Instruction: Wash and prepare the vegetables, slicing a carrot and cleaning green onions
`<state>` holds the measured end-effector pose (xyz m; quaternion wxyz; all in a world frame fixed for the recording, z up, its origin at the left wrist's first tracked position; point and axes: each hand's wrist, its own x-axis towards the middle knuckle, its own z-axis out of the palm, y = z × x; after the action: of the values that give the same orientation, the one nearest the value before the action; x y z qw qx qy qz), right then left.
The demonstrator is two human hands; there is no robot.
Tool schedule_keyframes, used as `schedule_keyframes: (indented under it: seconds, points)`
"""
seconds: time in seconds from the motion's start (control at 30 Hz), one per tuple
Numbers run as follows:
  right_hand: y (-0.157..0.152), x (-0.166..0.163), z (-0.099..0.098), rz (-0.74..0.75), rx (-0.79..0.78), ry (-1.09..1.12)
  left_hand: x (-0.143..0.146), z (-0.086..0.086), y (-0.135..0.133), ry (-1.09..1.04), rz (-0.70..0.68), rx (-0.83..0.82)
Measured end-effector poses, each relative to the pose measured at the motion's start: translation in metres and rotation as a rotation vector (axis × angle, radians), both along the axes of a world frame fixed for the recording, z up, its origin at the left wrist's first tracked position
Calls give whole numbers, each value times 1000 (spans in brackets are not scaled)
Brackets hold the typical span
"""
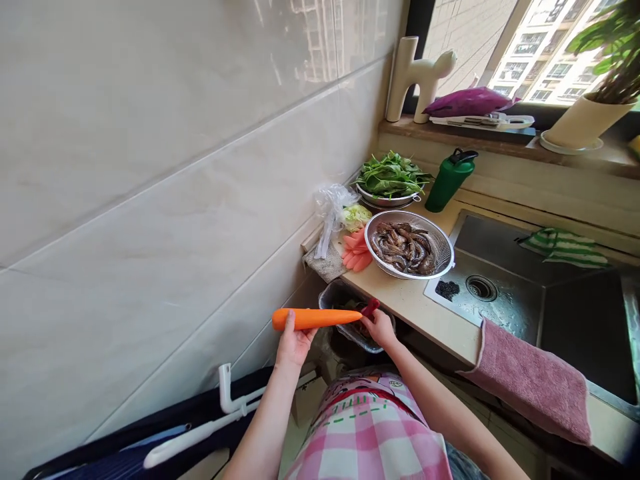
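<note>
Fingers (290,325) of the left hand (294,345) wrap the thick end of a carrot (320,319), thumb on top. It is held level in the air, over a plastic-lined bin (327,298) below the counter (415,303) edge. Right hand (381,329) is closed on a red peeler (371,307), which sits at the carrot's thin tip.

Step looks like peeling, with the blade at the tip end of a stroke. A further pass calls for the blade back near the left thumb, the carrot rolled a little, and the grip kept clear of the blade path.

Carrot is bright orange, long, tapered, smooth and clean; I cannot tell peeled skin from unpeeled.

Nearby on the counter are a steel colander (441,241) of shrimp and red-pink slices (356,252), with the sink (505,267) beside them.
</note>
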<state>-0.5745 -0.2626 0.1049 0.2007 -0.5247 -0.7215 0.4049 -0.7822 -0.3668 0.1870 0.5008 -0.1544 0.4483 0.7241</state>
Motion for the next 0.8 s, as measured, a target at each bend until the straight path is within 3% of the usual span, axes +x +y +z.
schedule_keyframes:
  seconds: [0.17,0.3,0.37,0.57,0.67,0.8]
  points:
    - [1,13,1,6,27,-81,5,6,4,100,-36,-45]
    - [3,19,5,124,-67,-258,3,5,2,60,-57,-34]
    - [3,20,4,122,-34,-220,4,6,1,98,-55,-18]
    - [-2,20,2,142,-38,-210,12,11,-3,544,-161,3]
    - [-5,17,4,31,-76,-41,15,15,-5,837,-216,13]
    - [-11,13,11,-141,-322,367,18,25,-11,1170,-321,22]
